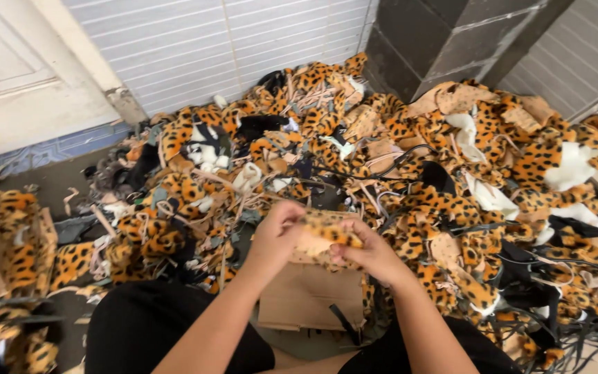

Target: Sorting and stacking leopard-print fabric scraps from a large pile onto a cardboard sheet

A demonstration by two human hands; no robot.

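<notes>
Left hand: the left hand [276, 232] was closed on the near end of a leopard-print fabric piece [328, 228], fingers curled over its edge.
Right hand: the right hand [370, 255] gripped the same piece from the other side, thumb on top, fingers tucked under.
Fabric piece: it was held between both hands above the lap, just over a flat piece of brown cardboard [309, 294], in front of the large scrap pile [410, 159] on the floor.
Step in hand: by the look of it, the hands were working the piece along its edge, pulling or folding it; which of the two was hard to say.
Next move: it seemed to call for a firm pinch on both ends and a steady pull without losing the fabric.
Hidden: the underside of the piece and most fingertips were covered; a dark strap [344, 324] by the cardboard was partly cut off; the pile's far right ran out of view.
</notes>
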